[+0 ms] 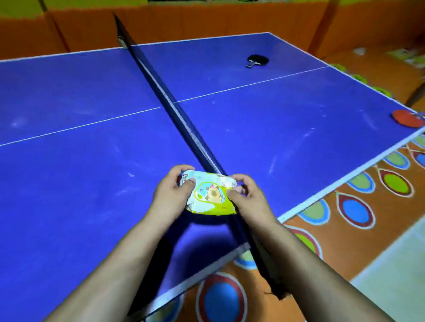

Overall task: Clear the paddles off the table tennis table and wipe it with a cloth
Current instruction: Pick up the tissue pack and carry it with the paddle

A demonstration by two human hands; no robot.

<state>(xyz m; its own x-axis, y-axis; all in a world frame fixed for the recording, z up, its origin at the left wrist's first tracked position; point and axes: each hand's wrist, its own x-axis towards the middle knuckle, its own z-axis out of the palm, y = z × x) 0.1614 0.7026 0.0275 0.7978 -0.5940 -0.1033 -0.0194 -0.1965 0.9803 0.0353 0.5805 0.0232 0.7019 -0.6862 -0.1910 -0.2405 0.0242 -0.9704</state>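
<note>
Above the near side of the blue table tennis table [68,189], close to where the net [166,90] meets the near edge, both hands hold one soft pack of wipes [209,198].

Hands: the left hand [173,190] grips the left end of the pack, fingers curled behind it and thumb on the printed face. The right hand [249,198] grips the right end in the same way, thumb on top and fingers curled at the far edge. Neither hand holds anything else. Both forearms reach in from the bottom of the view, the right one crossing over the net's near end.

Pack: yellow-green and white, with a cartoon animal printed on its face. It is held flat, face up, clear of the table surface, with a dark shadow directly below it. It overlaps the net line in this view; whether it touches the net cannot be told.

Paddles: two lie on the half to the right of the net. A black paddle [257,59] lies flat beyond the white centre line, near the far side. A red paddle [407,118] lies at the right end of the table, at its edge near the near corner. The two are well apart.

Surface: pale smudges and streaks show on both halves.

Surroundings: an orange floor [326,242] painted with coloured ovals runs along the near side, and orange padding [215,19] lines the far wall.
</note>
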